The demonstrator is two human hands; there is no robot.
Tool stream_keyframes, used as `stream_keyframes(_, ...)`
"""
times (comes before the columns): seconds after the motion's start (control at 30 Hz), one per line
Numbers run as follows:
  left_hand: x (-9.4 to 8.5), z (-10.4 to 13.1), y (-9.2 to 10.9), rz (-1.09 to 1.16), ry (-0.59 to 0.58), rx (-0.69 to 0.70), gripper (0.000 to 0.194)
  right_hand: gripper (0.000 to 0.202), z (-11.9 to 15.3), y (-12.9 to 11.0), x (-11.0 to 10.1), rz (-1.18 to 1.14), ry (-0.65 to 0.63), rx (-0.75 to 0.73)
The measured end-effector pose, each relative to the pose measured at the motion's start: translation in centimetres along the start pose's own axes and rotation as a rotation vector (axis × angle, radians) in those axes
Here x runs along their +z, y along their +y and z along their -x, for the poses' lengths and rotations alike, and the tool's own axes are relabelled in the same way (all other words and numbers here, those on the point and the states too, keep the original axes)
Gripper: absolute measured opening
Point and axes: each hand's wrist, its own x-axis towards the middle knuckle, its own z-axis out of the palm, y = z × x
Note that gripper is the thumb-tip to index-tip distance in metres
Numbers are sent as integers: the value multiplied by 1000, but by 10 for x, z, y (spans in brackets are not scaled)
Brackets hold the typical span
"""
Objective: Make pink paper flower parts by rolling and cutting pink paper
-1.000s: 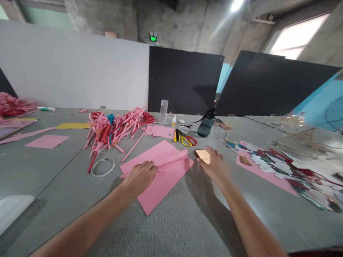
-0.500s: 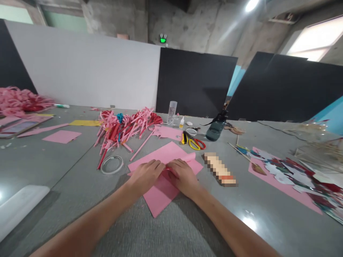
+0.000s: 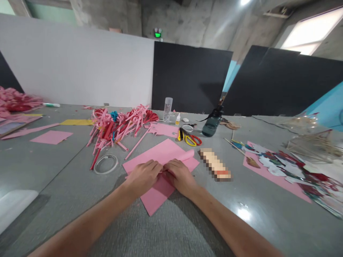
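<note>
Pink paper (image 3: pixel 158 194) lies on the grey table in front of me, one corner pointing toward me. A rolled part of pink paper (image 3: pixel 188 154) runs across it and sticks out past my right hand. My left hand (image 3: pixel 147 174) and my right hand (image 3: pixel 179 175) meet over the middle of the sheet. Both have curled fingers pinching the rolled paper between them. The fingertips and the part of the roll under them are partly hidden.
Left of the paper are a white tape roll (image 3: pixel 106 164) and a pile of pink and red strips (image 3: pixel 120 126). Beyond it lie scissors (image 3: pixel 190 140). To the right are a blurred tan block (image 3: pixel 215 165), a dark bottle (image 3: pixel 211 125) and colourful cut pieces (image 3: pixel 278 166).
The whole view has shifted, so the table items appear slightly further left. Both hands still hold the rolled paper, with little change in their grip.
</note>
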Motion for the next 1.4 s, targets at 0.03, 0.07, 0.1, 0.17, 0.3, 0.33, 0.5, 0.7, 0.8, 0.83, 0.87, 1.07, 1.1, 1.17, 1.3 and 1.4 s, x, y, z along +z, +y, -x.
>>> stream_keyframes(0.03, 0, 0, 0, -2, 4, -13, 7, 15, 0, 0, 0, -4, 2, 4)
stream_keyframes(0.07, 1, -1, -1, -7, 7, -20, 7, 15, 0, 0, -1, -4, 3, 9)
stream_keyframes(0.1, 2, -1, -1, -14, 12, -21, 7, 15, 0, -1, -1, -2, 0, 15)
stream_keyframes(0.17, 4, -1, -2, -30, 27, -14, 8, 15, 0, -1, -1, 4, -13, 25)
stream_keyframes(0.3, 6, -1, -2, -53, 76, 16, 8, 16, -1, -3, -2, 14, -32, 25)
stream_keyframes(0.33, 6, -1, -2, -57, 88, 23, 7, 16, -1, -4, -3, 21, -34, 28)
stream_keyframes(0.5, 5, -2, -1, -101, 106, 65, 10, 15, 1, -3, -9, 89, -65, 64)
stream_keyframes(0.7, 3, -1, -3, -97, 109, 49, 18, 17, 0, 9, -33, 169, -67, 254)
stream_keyframes(0.8, 3, 0, -4, -95, 97, 47, 20, 17, 2, 29, -66, 270, -21, 460)
stream_keyframes(0.83, 3, 0, -4, -97, 94, 44, 21, 18, 5, 39, -79, 316, 37, 552)
stream_keyframes(0.87, 2, 0, -4, -99, 90, 40, 21, 21, 9, 50, -93, 382, 92, 667)
stream_keyframes(1.07, 0, -3, -1, -108, 81, 22, 20, 34, 54, 113, -147, 412, 31, 1196)
stream_keyframes(1.1, -1, -3, 0, -109, 80, 23, 20, 39, 60, 119, -149, 393, 18, 1212)
stream_keyframes(1.17, -2, -3, 0, -109, 78, 22, 20, 49, 66, 126, -149, 359, -3, 1235)
stream_keyframes(1.3, -3, -2, 0, -107, 79, 13, 19, 64, 64, 123, -142, 325, -52, 1261)
stream_keyframes(1.4, -3, -2, -1, -99, 81, 6, 18, 84, 58, 111, -139, 319, -139, 1223)
